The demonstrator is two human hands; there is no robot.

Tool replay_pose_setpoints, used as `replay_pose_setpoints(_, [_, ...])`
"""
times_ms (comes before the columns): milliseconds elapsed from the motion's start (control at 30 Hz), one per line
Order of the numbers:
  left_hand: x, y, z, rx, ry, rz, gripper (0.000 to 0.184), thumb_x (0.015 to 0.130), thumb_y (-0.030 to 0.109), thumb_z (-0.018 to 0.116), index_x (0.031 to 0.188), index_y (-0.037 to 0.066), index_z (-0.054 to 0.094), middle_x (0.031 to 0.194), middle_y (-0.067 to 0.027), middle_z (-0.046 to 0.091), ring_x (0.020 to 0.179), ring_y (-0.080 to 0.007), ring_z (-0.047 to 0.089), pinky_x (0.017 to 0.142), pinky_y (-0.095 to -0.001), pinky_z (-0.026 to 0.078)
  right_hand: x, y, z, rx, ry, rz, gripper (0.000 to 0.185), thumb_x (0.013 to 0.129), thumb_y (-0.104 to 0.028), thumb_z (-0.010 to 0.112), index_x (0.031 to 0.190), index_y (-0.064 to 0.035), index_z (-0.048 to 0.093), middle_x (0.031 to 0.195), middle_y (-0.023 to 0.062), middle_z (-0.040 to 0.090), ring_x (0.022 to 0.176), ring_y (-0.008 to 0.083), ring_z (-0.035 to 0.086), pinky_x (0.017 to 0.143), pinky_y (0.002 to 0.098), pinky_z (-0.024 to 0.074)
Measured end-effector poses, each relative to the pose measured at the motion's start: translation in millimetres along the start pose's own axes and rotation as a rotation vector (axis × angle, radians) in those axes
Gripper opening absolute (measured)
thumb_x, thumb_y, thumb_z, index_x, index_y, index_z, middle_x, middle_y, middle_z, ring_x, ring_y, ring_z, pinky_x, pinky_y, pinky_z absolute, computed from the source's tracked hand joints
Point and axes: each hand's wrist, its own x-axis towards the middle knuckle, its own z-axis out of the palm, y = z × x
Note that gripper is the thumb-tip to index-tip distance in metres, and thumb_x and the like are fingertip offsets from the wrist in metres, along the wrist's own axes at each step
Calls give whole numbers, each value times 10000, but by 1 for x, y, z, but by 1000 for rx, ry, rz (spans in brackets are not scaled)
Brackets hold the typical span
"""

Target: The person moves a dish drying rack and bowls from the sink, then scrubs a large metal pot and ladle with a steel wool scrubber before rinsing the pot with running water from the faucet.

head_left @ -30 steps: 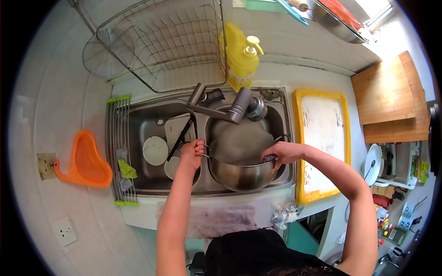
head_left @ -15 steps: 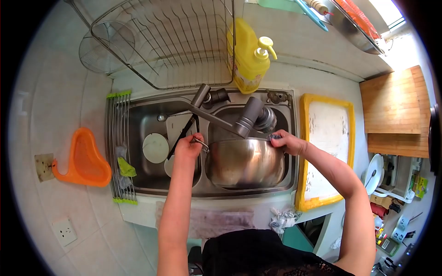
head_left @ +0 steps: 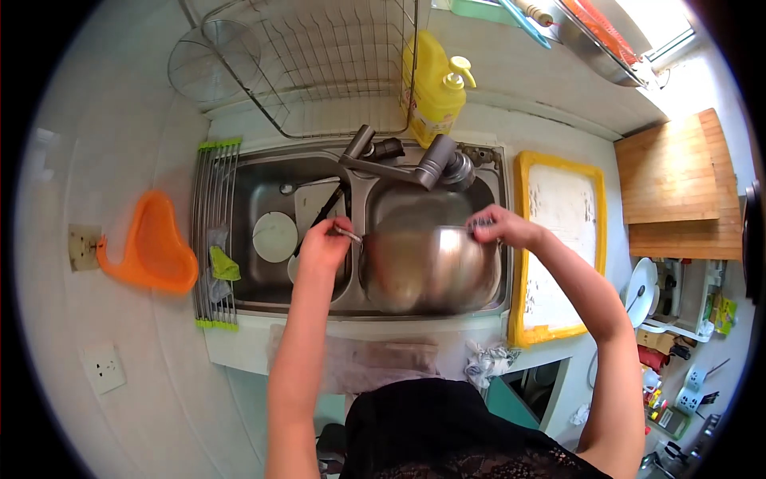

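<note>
A large stainless steel pot (head_left: 431,275) is in the right sink basin, blurred by motion, with its outer wall facing me and its mouth tipped away. My left hand (head_left: 327,239) is closed around the metal loop handle on the pot's left side. On the opposite side, my right hand (head_left: 496,226) grips the other handle, mostly hidden by my fingers. The grey faucet (head_left: 435,161) reaches over the basin just beyond the pot. What is inside the pot cannot be seen.
Left basin: a white bowl (head_left: 274,237), a white cutting board (head_left: 315,199) and a black-handled utensil (head_left: 328,204). A roll-up rack (head_left: 215,239) lies along the sink's left edge. Behind stand a yellow pump bottle (head_left: 439,96) and a wire dish rack (head_left: 319,48). A yellow-rimmed board (head_left: 558,239) lies right.
The pot has tilted slightly within the right basin, and both hands have moved with it, still on the handles. The whole view has shifted a little upward.
</note>
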Motion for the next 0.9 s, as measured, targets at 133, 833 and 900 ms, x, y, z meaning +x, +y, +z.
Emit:
replay_pose_setpoints(133, [-74, 14, -16, 229, -88, -123, 284, 917, 125, 460, 1082, -105, 445, 709, -8, 397, 616, -105, 383, 507, -243, 344, -48, -28, 75, -667, -63, -264, 368, 704, -271, 739, 984, -54, 638, 831, 89, 654, 750, 199, 635, 682, 283, 488])
replay_pose_setpoints(833, [-131, 43, -86, 883, -171, 404, 348, 955, 249, 423, 1173, -8, 505, 561, 79, 203, 440, -19, 174, 397, -193, 150, -43, -10, 140, -855, 621, -638, 270, 714, -65, 648, 979, -74, 596, 1076, 140, 561, 1031, 305, 528, 872, 375, 445])
replay_pose_setpoints(900, [-131, 53, -87, 903, -154, 414, 341, 955, 244, 423, 1170, -8, 502, 556, 78, 200, 438, -19, 172, 394, -190, 152, -46, -51, 113, -629, 955, -708, 356, 728, -2, 605, 1070, -43, 515, 1082, 155, 529, 1001, 301, 541, 844, 358, 448])
